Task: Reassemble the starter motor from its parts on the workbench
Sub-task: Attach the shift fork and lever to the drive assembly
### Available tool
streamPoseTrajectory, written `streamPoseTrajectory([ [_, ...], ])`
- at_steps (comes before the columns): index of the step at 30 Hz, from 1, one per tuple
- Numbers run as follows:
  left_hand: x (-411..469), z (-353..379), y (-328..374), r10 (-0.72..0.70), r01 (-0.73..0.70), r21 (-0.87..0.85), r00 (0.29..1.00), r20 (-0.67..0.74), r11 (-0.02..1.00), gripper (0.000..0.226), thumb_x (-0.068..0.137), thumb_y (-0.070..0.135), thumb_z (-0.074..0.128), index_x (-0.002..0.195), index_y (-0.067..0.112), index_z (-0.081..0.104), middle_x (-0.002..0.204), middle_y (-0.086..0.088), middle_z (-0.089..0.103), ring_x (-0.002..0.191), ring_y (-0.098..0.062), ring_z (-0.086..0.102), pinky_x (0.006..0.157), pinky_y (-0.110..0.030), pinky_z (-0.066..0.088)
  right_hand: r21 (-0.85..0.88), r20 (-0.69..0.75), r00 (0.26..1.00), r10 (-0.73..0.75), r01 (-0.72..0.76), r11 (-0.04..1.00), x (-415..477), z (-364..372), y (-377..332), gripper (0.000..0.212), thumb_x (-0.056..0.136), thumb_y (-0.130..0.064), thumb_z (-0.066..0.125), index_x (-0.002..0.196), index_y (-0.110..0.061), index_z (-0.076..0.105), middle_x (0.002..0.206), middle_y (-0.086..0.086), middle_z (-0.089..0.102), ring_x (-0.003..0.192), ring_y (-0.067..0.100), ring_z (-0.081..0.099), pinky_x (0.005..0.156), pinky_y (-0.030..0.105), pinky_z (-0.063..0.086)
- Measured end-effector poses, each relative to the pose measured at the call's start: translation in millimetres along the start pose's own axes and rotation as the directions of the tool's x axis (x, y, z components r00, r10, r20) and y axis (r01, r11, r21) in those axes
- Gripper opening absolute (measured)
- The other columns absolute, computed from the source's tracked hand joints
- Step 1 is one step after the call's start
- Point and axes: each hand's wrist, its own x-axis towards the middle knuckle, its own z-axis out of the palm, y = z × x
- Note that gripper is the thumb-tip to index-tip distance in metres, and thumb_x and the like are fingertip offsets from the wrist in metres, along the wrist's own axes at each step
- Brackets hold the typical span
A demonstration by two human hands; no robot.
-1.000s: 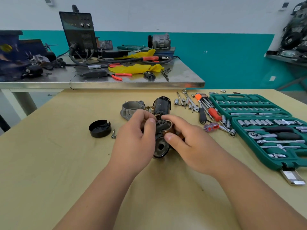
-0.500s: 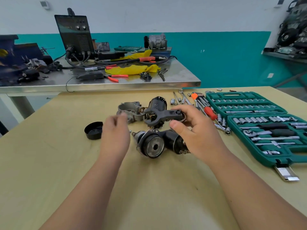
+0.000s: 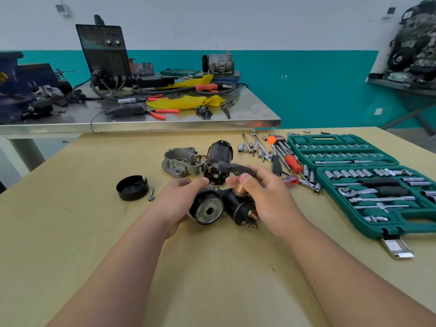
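The black starter body (image 3: 208, 208) with its solenoid (image 3: 243, 212) lies on the wooden bench in front of me. My left hand (image 3: 175, 204) grips the body's left side. My right hand (image 3: 264, 197) pinches a black shift fork lever (image 3: 230, 167) and holds it above the solenoid's copper plunger (image 3: 239, 191). Behind them stand the black field housing (image 3: 219, 153) and the grey aluminium nose housing (image 3: 180, 162). A black end cap (image 3: 132, 187) and a bolt (image 3: 151, 194) lie to the left.
An open green socket set (image 3: 368, 180) fills the right side of the bench. Loose wrenches, sockets and screwdrivers (image 3: 278, 156) lie between it and the parts. A steel table (image 3: 141, 119) with a welder, cables and pliers stands behind.
My left hand has returned to the starter body and gripped it. My right hand has brought the fork lever down closer to the solenoid plunger.
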Motion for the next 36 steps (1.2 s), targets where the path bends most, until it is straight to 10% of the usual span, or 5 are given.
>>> streamPoseTrajectory([
  [11,-24,-10,-10,0.471,-0.481,0.129,0.876,0.104,0.867,0.087,0.082,-0.01,0.057,0.143,0.047,0.031,0.121,0.022,0.051,0.089,0.002,0.066,0.062,-0.02,0.055,0.048,-0.184,0.983,-0.022,0.031,0.998,1,1,-11,0.017,0.09,-0.045,0.05,0.092,-0.049,0.066,0.105,-0.016,0.072,0.103,0.004,0.064,0.094,0.043,0.05],
  [18,-33,17,-12,0.293,-0.272,-0.181,0.95,0.106,0.945,0.03,0.072,0.049,0.075,0.094,0.028,0.075,0.087,0.003,0.07,0.078,-0.015,0.065,0.073,-0.037,0.056,0.371,-0.083,0.996,0.015,0.017,0.928,-4,20,-12,0.016,0.087,-0.034,0.057,0.086,-0.029,0.072,0.096,0.005,0.073,0.098,0.021,0.07,0.074,0.046,0.059],
  [21,-33,16,-12,0.284,-0.274,-0.109,0.954,0.098,0.956,0.027,0.09,0.041,0.066,0.087,0.015,0.074,0.076,-0.001,0.065,0.075,-0.018,0.057,0.088,-0.055,0.052,0.243,-0.046,0.996,-0.082,0.09,0.966,-6,21,-16,0.025,0.087,-0.038,0.059,0.103,-0.02,0.065,0.099,0.001,0.074,0.099,0.019,0.069,0.082,0.045,0.058],
  [25,-36,17,-7,0.345,-0.345,0.021,0.932,-0.113,0.938,0.031,0.093,0.044,0.057,0.084,0.018,0.069,0.066,0.003,0.067,0.059,-0.01,0.056,0.06,-0.036,0.05,0.031,0.024,0.977,-0.211,0.21,0.977,-12,10,-30,0.026,0.079,-0.046,0.061,0.1,-0.032,0.067,0.094,-0.008,0.075,0.09,0.006,0.069,0.074,0.018,0.053],
  [36,-48,-10,18,0.453,-0.47,0.004,0.848,-0.277,0.883,0.028,0.099,0.046,0.045,0.083,0.035,0.066,0.074,0.012,0.069,0.063,-0.006,0.063,0.059,-0.033,0.051,-0.179,0.129,0.982,-0.141,0.163,0.97,-14,12,-30,0.025,0.075,-0.049,0.063,0.1,-0.048,0.061,0.096,-0.019,0.071,0.092,0.001,0.067,0.083,0.03,0.056],
])
